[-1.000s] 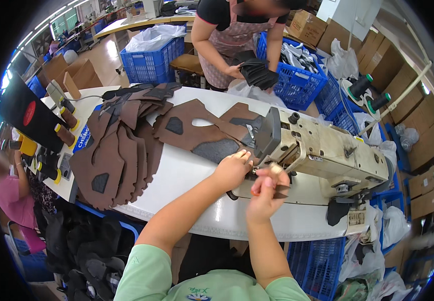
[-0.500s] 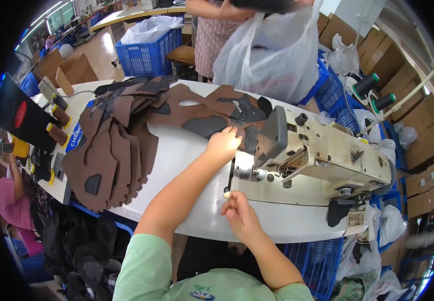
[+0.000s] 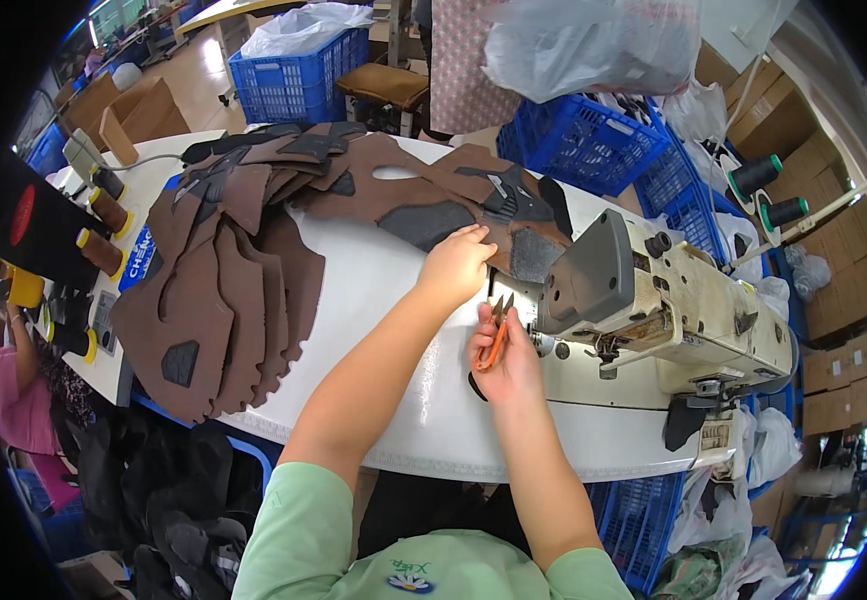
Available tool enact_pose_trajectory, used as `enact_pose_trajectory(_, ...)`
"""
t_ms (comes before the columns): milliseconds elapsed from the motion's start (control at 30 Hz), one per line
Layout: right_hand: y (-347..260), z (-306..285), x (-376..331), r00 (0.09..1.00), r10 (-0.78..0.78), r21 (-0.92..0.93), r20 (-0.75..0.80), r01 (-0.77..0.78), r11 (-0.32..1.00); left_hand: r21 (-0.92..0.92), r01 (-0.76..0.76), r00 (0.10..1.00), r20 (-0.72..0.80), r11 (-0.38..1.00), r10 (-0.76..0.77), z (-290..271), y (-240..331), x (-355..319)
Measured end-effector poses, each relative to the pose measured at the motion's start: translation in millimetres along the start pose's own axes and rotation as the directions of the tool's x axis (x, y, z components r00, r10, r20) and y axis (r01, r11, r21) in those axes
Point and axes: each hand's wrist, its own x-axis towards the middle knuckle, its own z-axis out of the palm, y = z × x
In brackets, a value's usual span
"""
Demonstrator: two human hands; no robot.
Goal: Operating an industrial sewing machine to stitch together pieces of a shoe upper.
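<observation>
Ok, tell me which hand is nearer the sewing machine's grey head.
Right. The right hand, holding orange snips, sits just beside the grey head; the left hand rests farther off, on the brown piece.

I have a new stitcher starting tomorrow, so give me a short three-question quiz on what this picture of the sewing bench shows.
1. True or false: the right hand holds orange-handled thread snips with the blades pointing up toward the needle area of the cream-coloured industrial sewing machine.
2. Where does the left hand rest?
A. on a blue plastic crate
B. on the brown leather-like cut piece lying beside the machine head
C. on a spool of thread
3. Fill in: the fanned stack of brown cut pieces lies on the person's ____ side of the white table.

Key: 1 true; 2 B; 3 left.
</observation>
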Motion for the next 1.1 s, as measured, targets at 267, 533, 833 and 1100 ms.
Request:
enact_pose_trajectory(267,3,3,12,0.998,-0.042,0.180,0.046,0.033,0.983,-0.143,0.034,0.999,0.015,0.989,-0.032,-4,-4,-1)
enact_pose_trajectory(533,4,3,16,0.998,-0.044,0.180,0.043,0.035,0.983,-0.097,-0.026,0.999,-0.033,0.995,0.023,-6,1,-1)
enact_pose_trajectory(833,-1,5,20,1.000,-0.011,0.201,0.013,0.009,0.979,-0.038,-0.088,0.991,-0.106,0.995,0.083,-13,11,-2)
enact_pose_trajectory(1100,-4,6,31,0.998,-0.061,0.197,0.000,0.059,0.979,-0.033,-0.049,0.998,-0.038,0.998,0.048,-18,14,-1)
